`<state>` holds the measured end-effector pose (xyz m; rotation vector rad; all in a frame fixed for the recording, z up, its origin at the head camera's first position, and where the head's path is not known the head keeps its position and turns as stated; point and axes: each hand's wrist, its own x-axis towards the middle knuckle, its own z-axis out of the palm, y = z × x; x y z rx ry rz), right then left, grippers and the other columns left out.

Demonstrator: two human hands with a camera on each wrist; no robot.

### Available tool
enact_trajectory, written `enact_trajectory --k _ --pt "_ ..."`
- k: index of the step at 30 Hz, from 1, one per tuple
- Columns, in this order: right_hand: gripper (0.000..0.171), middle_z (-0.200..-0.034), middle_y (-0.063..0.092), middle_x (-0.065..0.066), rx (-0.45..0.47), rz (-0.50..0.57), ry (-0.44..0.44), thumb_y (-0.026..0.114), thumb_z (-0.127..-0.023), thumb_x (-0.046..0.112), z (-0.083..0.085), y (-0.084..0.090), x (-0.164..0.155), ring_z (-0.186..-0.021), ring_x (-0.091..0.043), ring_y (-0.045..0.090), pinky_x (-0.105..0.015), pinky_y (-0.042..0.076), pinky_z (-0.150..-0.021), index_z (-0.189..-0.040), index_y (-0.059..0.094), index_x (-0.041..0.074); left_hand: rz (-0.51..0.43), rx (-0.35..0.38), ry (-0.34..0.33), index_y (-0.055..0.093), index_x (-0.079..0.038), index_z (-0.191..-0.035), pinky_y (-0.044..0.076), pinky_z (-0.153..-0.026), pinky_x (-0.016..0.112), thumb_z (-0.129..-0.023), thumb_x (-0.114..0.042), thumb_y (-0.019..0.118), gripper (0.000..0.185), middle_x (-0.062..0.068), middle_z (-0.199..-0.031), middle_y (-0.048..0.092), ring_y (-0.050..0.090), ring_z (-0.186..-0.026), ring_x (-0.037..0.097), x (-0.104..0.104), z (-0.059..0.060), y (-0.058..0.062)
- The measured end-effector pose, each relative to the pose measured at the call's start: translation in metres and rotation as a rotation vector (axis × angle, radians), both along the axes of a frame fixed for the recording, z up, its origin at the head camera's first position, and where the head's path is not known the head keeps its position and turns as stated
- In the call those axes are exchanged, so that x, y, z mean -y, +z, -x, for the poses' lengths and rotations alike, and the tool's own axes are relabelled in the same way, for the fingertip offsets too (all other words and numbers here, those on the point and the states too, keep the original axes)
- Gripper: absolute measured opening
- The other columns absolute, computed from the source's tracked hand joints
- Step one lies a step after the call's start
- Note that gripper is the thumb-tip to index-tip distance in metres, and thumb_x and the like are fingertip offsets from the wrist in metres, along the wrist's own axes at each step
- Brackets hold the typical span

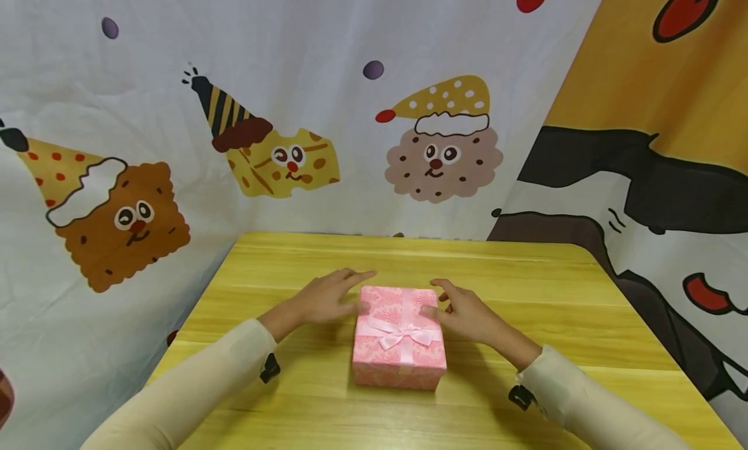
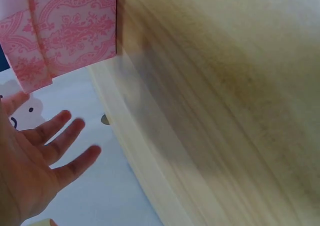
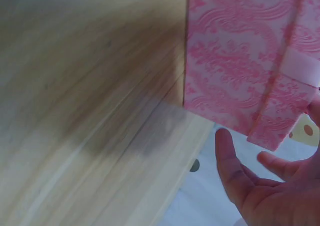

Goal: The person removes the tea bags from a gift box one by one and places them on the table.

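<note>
A pink patterned gift box (image 1: 382,306) with a lid sits on the table in the head view. Pale pink ribbon crosses its lid, tied in a bow (image 1: 403,334) toward the near side. My left hand (image 1: 328,297) is at the box's left side, fingers spread, its thumb tip overlapping the lid edge. On the opposite side my right hand (image 1: 470,315) has loosely bent fingers, and its thumb overlaps the lid's right edge. Both wrist views show the box's patterned side (image 2: 75,30) and the fingers (image 3: 231,173) apart, not curled round it.
The yellow wood-grain table (image 1: 280,398) reaches back to a white cloth backdrop (image 1: 327,34) printed with cartoon biscuits and cheese. More printed cloth (image 1: 660,197) hangs along the right. A small black device (image 1: 270,368) sits at the left cuff, another (image 1: 521,397) at the right.
</note>
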<state>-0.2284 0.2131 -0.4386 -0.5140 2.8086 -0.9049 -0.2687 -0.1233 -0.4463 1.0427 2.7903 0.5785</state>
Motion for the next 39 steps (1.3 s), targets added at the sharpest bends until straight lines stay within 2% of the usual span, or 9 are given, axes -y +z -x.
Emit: enact_trajectory --k 6,10,13,15,18,22,26,32,39 --pt "0.078 -0.106 0.068 -0.015 0.154 0.071 -0.027 0.065 -0.098 0.057 -0.006 0.005 0.001 -0.079 -0.024 0.068 -0.036 0.056 -0.065 -0.154 0.039 0.01 -0.013 0.076 0.039 0.026 -0.035 -0.164 0.054 -0.087 0.046 -0.096 -0.073 0.051 0.082 0.007 -0.131 0.064 0.066 -0.109 0.021 -0.002 -0.003 -0.003" --pt "0.083 -0.098 0.067 -0.013 0.238 0.148 -0.036 0.068 -0.096 0.055 -0.006 0.004 0.002 -0.07 -0.027 0.068 -0.043 0.059 -0.063 -0.156 0.034 0.008 -0.066 0.14 0.059 0.034 -0.025 -0.162 0.053 -0.083 0.037 -0.096 -0.071 0.056 0.084 -0.003 -0.108 0.068 0.064 -0.095 0.011 -0.003 -0.004 -0.004" --pt "0.087 -0.097 0.066 -0.014 0.3 0.222 -0.042 0.07 -0.095 0.053 -0.007 0.003 0.002 -0.07 -0.026 0.069 -0.049 0.06 -0.066 -0.157 0.03 0.008 -0.144 0.226 0.042 0.035 -0.018 -0.161 0.054 -0.083 0.034 -0.098 -0.064 0.058 0.082 -0.007 -0.099 0.067 0.063 -0.09 0.007 -0.004 -0.006 -0.004" --pt "0.089 -0.1 0.065 -0.016 0.343 0.278 -0.045 0.073 -0.095 0.05 -0.008 0.003 0.003 -0.071 -0.026 0.069 -0.05 0.061 -0.067 -0.158 0.027 0.007 -0.211 0.3 0.026 0.033 -0.014 -0.162 0.055 -0.082 0.035 -0.101 -0.058 0.06 0.079 -0.004 -0.099 0.067 0.064 -0.089 0.01 -0.005 -0.008 -0.003" --pt "0.091 -0.103 0.063 -0.019 0.388 0.339 -0.051 0.075 -0.094 0.045 -0.009 0.003 0.006 -0.073 -0.026 0.07 -0.049 0.062 -0.066 -0.158 0.024 0.007 -0.312 0.429 0.018 0.029 -0.011 -0.162 0.058 -0.077 0.041 -0.103 -0.047 0.061 0.076 0.005 -0.101 0.066 0.069 -0.084 0.022 -0.007 -0.012 -0.002" --pt "0.091 -0.105 0.06 -0.02 0.414 0.378 -0.064 0.076 -0.094 0.042 -0.012 0.004 0.009 -0.071 -0.026 0.07 -0.05 0.062 -0.064 -0.159 0.022 0.007 -0.421 0.612 0.071 0.023 -0.014 -0.164 0.06 -0.07 0.054 -0.104 -0.039 0.064 0.077 0.015 -0.104 0.061 0.069 -0.078 0.041 -0.01 -0.018 -0.001" --pt "0.091 -0.106 0.06 -0.021 0.435 0.397 -0.091 0.076 -0.094 0.04 -0.014 0.004 0.012 -0.071 -0.026 0.07 -0.051 0.062 -0.065 -0.159 0.02 0.008 -0.477 0.734 0.137 0.015 -0.015 -0.165 0.061 -0.069 0.054 -0.101 -0.04 0.068 0.087 0.018 -0.103 0.058 0.07 -0.076 0.037 -0.015 -0.024 0.001" --pt "0.093 -0.106 0.06 -0.022 0.458 0.414 -0.132 0.077 -0.094 0.039 -0.016 0.003 0.014 -0.069 -0.026 0.07 -0.05 0.061 -0.064 -0.159 0.019 0.008 -0.535 0.832 0.202 0.009 -0.021 -0.164 0.062 -0.064 0.047 -0.099 -0.037 0.071 0.091 0.021 -0.103 0.057 0.07 -0.072 0.028 -0.021 -0.03 0.002" --pt "0.09 -0.104 0.062 -0.022 0.455 0.436 -0.143 0.076 -0.095 0.038 -0.017 0.003 0.018 -0.068 -0.025 0.07 -0.045 0.061 -0.061 -0.158 0.018 0.008 -0.581 0.872 0.227 0.008 -0.024 -0.163 0.06 -0.059 0.038 -0.101 -0.033 0.069 0.088 0.021 -0.103 0.057 0.068 -0.069 0.025 -0.024 -0.032 0.003"
